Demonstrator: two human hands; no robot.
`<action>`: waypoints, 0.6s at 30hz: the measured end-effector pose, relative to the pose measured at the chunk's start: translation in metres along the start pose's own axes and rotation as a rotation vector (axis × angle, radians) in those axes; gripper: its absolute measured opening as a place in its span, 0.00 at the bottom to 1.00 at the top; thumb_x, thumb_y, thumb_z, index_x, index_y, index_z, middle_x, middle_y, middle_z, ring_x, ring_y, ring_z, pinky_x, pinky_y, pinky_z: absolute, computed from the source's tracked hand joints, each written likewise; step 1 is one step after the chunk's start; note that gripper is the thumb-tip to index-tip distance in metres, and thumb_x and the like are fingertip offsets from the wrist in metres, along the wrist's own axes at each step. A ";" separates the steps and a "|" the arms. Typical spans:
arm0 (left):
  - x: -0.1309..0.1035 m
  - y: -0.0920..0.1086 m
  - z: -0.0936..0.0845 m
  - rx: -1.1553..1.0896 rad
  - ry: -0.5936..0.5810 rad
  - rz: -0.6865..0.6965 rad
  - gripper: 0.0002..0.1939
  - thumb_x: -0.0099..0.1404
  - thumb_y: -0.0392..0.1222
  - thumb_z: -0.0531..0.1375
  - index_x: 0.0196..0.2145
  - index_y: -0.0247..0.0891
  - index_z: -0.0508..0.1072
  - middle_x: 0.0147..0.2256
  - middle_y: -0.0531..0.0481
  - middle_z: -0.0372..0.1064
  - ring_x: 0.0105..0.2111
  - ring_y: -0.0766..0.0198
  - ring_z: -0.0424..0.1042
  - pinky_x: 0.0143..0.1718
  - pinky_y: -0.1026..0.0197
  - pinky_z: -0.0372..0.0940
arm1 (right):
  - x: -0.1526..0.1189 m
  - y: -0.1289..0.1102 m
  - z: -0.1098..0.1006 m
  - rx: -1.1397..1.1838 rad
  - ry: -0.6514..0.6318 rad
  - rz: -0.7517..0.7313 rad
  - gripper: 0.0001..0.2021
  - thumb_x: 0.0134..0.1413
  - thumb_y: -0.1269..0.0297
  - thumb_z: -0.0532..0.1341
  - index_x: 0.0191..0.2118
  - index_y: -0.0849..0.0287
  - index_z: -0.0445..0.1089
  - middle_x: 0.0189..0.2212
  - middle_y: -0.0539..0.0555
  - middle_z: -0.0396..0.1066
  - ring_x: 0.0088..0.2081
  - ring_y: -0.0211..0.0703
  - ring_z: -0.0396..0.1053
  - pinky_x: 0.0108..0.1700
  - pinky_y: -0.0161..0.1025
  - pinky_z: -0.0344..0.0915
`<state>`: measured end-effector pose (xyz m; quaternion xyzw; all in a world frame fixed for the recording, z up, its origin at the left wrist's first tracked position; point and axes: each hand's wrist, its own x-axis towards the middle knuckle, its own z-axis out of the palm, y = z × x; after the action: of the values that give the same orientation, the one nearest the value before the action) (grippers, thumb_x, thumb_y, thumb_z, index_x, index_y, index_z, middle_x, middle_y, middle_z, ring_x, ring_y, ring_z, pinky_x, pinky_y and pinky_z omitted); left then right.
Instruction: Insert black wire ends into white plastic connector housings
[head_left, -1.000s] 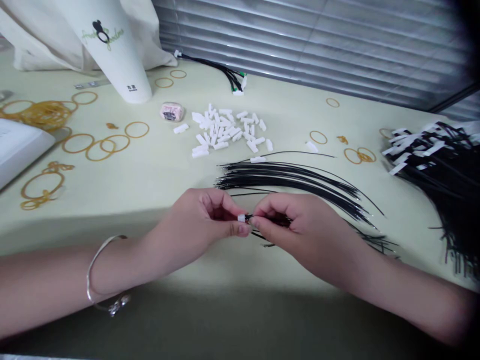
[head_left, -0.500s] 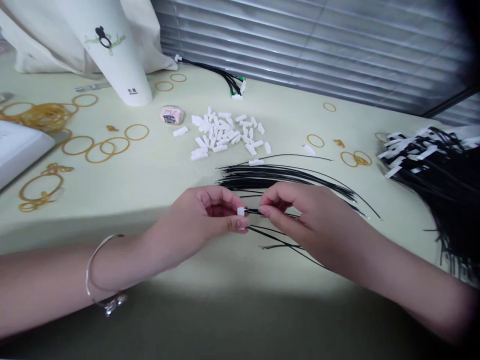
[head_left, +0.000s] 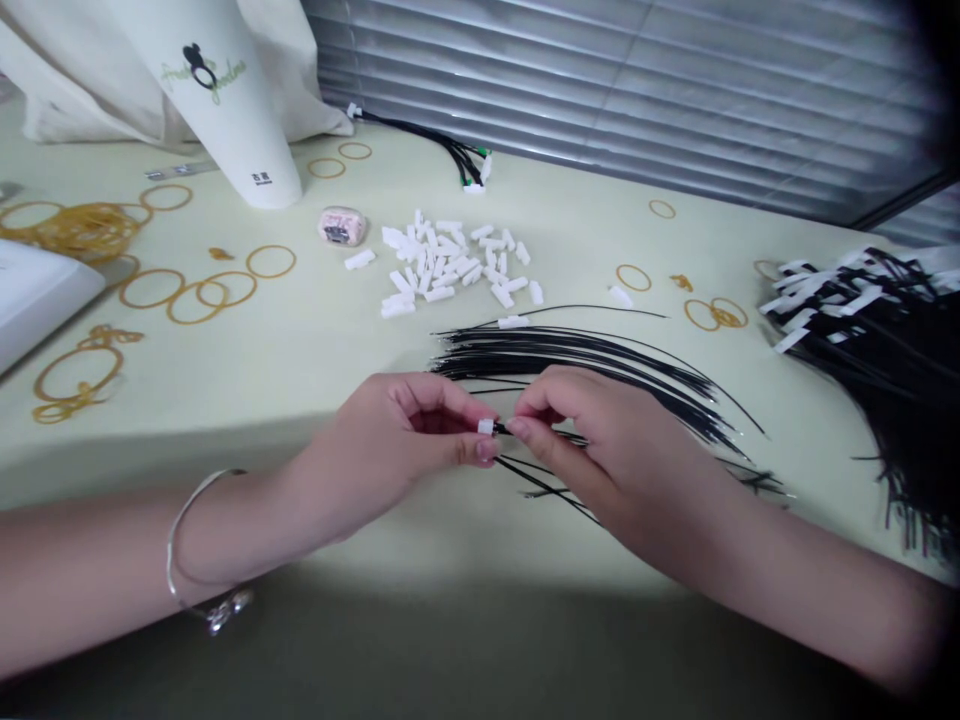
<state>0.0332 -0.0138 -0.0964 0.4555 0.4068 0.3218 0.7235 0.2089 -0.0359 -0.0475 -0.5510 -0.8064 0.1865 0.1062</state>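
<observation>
Between thumb and finger of my left hand (head_left: 420, 425) is pinched a small white connector housing (head_left: 486, 427). My right hand (head_left: 581, 425) is closed on a thin black wire (head_left: 504, 428) right beside the housing, at its right side. Whether the wire's tip is inside the housing I cannot tell. Another black wire (head_left: 525, 468) runs from below my left fingertips toward the lower right, under my right hand. Just beyond both hands lies a bundle of black wires (head_left: 555, 350) with bare metal ends.
A pile of white connector housings (head_left: 439, 260) lies farther back, near a pink-and-white lump (head_left: 343, 227). Finished-looking wires with white ends (head_left: 862, 310) are heaped at right. Rubber bands (head_left: 94, 232), a white cup (head_left: 232, 110) and a white box (head_left: 41, 300) are at left.
My right hand has moved slightly left, its fingertips now nearer the housing. The housing has turned a little in my left fingers. The view has shifted slightly.
</observation>
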 end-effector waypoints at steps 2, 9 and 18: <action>-0.001 0.001 0.001 0.008 0.005 -0.009 0.07 0.48 0.34 0.68 0.27 0.35 0.74 0.25 0.53 0.75 0.29 0.68 0.74 0.34 0.68 0.68 | 0.000 -0.002 0.005 0.005 0.026 -0.026 0.09 0.58 0.68 0.52 0.27 0.61 0.63 0.26 0.50 0.63 0.30 0.37 0.59 0.30 0.35 0.53; 0.000 0.001 0.000 -0.019 -0.022 -0.005 0.06 0.50 0.33 0.67 0.27 0.34 0.74 0.25 0.53 0.74 0.28 0.71 0.73 0.34 0.70 0.67 | 0.001 -0.003 0.004 -0.079 0.089 -0.144 0.08 0.57 0.72 0.53 0.27 0.62 0.65 0.27 0.51 0.65 0.32 0.39 0.60 0.33 0.37 0.55; 0.001 0.001 -0.001 -0.198 -0.044 -0.008 0.08 0.51 0.31 0.66 0.30 0.34 0.71 0.26 0.56 0.72 0.27 0.72 0.73 0.33 0.69 0.69 | -0.004 0.009 -0.002 -0.178 0.209 -0.305 0.05 0.56 0.71 0.54 0.33 0.62 0.67 0.32 0.54 0.63 0.35 0.38 0.61 0.36 0.35 0.58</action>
<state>0.0329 -0.0125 -0.0954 0.3871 0.3590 0.3474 0.7750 0.2183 -0.0361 -0.0491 -0.4462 -0.8783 0.0379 0.1672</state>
